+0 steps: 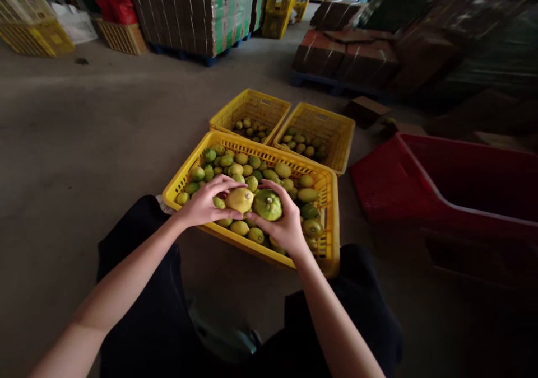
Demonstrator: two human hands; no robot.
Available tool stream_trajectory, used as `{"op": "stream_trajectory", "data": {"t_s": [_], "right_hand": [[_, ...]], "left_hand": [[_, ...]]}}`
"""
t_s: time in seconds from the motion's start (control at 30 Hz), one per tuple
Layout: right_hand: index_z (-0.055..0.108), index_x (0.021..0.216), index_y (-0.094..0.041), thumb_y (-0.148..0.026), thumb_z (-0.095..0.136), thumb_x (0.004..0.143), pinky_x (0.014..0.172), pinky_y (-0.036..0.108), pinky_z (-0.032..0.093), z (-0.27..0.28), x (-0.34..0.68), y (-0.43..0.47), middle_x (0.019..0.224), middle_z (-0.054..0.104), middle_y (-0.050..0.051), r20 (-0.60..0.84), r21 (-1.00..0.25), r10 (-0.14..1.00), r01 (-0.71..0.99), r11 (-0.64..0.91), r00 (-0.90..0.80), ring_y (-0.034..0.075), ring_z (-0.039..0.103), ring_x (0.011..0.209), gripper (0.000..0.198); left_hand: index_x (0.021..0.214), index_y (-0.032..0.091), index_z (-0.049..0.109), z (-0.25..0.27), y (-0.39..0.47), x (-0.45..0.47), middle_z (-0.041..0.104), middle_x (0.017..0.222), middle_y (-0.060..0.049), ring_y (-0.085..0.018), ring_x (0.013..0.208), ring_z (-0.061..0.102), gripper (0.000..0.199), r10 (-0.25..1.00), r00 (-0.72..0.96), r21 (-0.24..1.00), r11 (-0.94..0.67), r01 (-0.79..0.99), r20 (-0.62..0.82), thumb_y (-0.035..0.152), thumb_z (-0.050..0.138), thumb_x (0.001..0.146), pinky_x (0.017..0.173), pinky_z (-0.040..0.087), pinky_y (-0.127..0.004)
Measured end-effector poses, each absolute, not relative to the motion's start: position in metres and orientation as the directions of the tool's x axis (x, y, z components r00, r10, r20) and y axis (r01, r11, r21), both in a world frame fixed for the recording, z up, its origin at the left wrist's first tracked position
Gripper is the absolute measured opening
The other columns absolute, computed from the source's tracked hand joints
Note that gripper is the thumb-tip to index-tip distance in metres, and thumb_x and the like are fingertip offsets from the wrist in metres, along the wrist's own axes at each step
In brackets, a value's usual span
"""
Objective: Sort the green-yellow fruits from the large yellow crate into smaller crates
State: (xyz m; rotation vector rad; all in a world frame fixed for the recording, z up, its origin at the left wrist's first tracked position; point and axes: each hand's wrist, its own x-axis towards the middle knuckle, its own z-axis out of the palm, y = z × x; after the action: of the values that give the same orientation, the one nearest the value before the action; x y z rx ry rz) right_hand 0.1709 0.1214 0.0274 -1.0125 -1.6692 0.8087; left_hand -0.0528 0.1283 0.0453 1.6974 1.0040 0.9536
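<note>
My left hand (209, 201) is closed round a yellow lemon (239, 200), its stem end facing me. In my right hand (289, 221) I grip a larger green lemon (268, 205) with a ribbed look round its stem. The two fruits are side by side, close together, above a yellow plastic crate (187, 162). Many yellow and green lemons (282, 170) lie loose in that crate, some hidden beneath my hands.
Two yellow crates (247, 95) with fewer lemons stand just beyond. To the right is a large red bin (378, 182). Farther back are wrapped stacks of cartons (172, 14) on blue pallets and flattened brown boxes (344, 53). Bare concrete floor (96, 126) stretches to the left.
</note>
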Motion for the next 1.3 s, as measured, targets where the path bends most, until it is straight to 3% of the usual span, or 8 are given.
{"op": "stream_trajectory", "data": {"t_s": [0.13,0.23,0.33,0.6,0.87,0.97,1.07,1.3], "right_hand": [[0.057,0.11,-0.028,-0.056,0.079,0.074,0.08,0.038,0.06,0.026,0.166,0.121,0.099,0.07,0.001,-0.001,-0.998,1.0,-0.058,0.001,0.022,0.024,0.069,0.092,0.051],[0.056,0.094,-0.027,-0.058,0.078,0.071,0.053,0.03,0.057,0.024,0.163,0.124,0.084,0.066,-0.001,-0.322,-0.903,0.946,-0.287,-0.321,-0.043,0.022,0.068,0.076,0.045],[0.058,0.092,-0.025,-0.049,0.083,0.068,0.039,0.026,0.05,0.021,0.162,0.129,0.082,0.067,0.0,-0.478,-0.791,0.869,-0.367,-0.49,-0.129,0.02,0.066,0.067,0.042],[0.064,0.093,-0.025,-0.04,0.082,0.072,0.038,0.021,0.047,0.02,0.159,0.134,0.077,0.069,-0.003,-0.554,-0.683,0.823,-0.495,-0.537,-0.127,0.014,0.063,0.059,0.032],[0.064,0.096,-0.021,-0.04,0.066,0.088,0.033,0.022,0.047,0.032,0.162,0.134,0.068,0.07,0.0,-0.621,-0.527,0.76,-0.617,-0.585,-0.191,0.016,0.064,0.05,0.021],[0.063,0.094,-0.021,-0.043,0.061,0.089,0.032,0.022,0.044,0.031,0.165,0.135,0.065,0.069,0.002,-0.636,-0.453,0.731,-0.648,-0.613,-0.247,0.018,0.064,0.048,0.023],[0.062,0.094,-0.019,-0.04,0.052,0.092,0.04,0.027,0.052,0.03,0.165,0.136,0.066,0.071,0.006,-0.667,-0.396,0.701,-0.678,-0.619,-0.252,0.021,0.067,0.053,0.023],[0.06,0.092,-0.02,-0.037,0.041,0.098,0.04,0.023,0.049,0.033,0.158,0.136,0.067,0.07,0.007,-0.681,-0.388,0.693,-0.685,-0.616,-0.237,0.017,0.062,0.052,0.027]], "left_hand": [[0.123,0.022,0.065,0.039,0.124,-0.034,0.069,0.112,-0.008,-0.02,0.085,0.07,0.044,0.937,0.291,0.961,0.242,-0.133,-0.196,0.044,0.072,0.085,0.073,0.058,-0.029],[0.12,0.015,0.062,0.033,0.127,-0.018,0.071,0.086,-0.008,-0.016,0.055,0.064,0.038,0.828,0.294,0.773,0.555,-0.306,-0.478,0.041,0.053,0.094,0.052,0.053,-0.027],[0.11,0.012,0.064,0.029,0.131,-0.006,0.066,0.066,-0.006,-0.015,0.043,0.058,0.033,0.715,0.243,0.619,0.693,-0.37,-0.655,0.036,0.046,0.097,0.04,0.046,-0.022],[0.097,0.014,0.064,0.033,0.134,0.002,0.062,0.056,-0.003,-0.014,0.038,0.057,0.025,0.699,0.175,0.562,0.677,-0.474,-0.694,0.037,0.054,0.097,0.031,0.041,-0.019],[0.113,0.011,0.063,0.045,0.142,-0.007,0.07,0.073,-0.009,-0.019,0.059,0.072,0.033,0.683,0.194,0.397,0.604,-0.691,-0.704,0.035,0.042,0.104,0.045,0.057,-0.021],[0.106,0.011,0.063,0.047,0.143,-0.012,0.068,0.068,-0.007,-0.015,0.051,0.067,0.037,0.662,0.199,0.375,0.616,-0.693,-0.722,0.042,0.043,0.104,0.04,0.052,-0.017],[0.098,0.01,0.063,0.045,0.141,-0.018,0.068,0.066,-0.007,-0.012,0.04,0.057,0.04,0.679,0.22,0.398,0.627,-0.669,-0.7,0.046,0.046,0.102,0.032,0.045,-0.017],[0.098,0.004,0.067,0.033,0.133,-0.035,0.064,0.06,-0.009,-0.004,0.029,0.032,0.058,0.718,0.335,0.384,0.638,-0.667,-0.61,0.044,0.025,0.103,0.027,0.025,-0.014]]}}
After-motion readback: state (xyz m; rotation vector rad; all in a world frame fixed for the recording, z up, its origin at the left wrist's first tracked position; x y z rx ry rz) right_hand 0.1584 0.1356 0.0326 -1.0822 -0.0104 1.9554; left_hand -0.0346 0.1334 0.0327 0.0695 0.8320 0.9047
